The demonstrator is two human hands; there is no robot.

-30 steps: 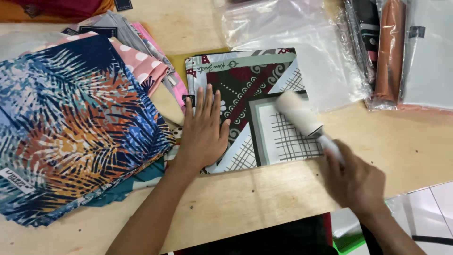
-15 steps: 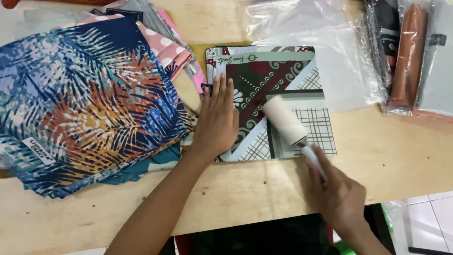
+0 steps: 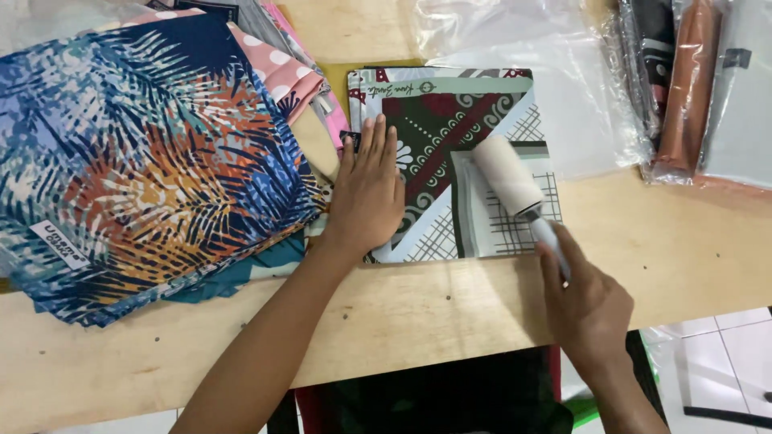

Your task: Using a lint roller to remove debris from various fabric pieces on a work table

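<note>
A folded patterned scarf (image 3: 474,120) in maroon, green and white lies flat on the wooden table (image 3: 434,313). My left hand (image 3: 367,193) presses palm-down on its left side, fingers together and stretched out. My right hand (image 3: 583,309) grips the white handle of a lint roller (image 3: 509,174), whose white roll rests on the scarf's right half. A stack of folded printed fabrics (image 3: 145,153), topped by a blue and orange leaf print, sits to the left, touching the scarf's edge.
Clear plastic bags (image 3: 563,80) lie at the back right beside the scarf. Packed fabrics in plastic sleeves (image 3: 691,88) stand at the far right. Below the table's near edge is dark cloth (image 3: 434,402) and white floor tile (image 3: 716,370).
The lint roller has travelled across the scarf's right half, from the lower part up toward the middle. My left hand has stayed pressed on the scarf. The camera view shifted slightly.
</note>
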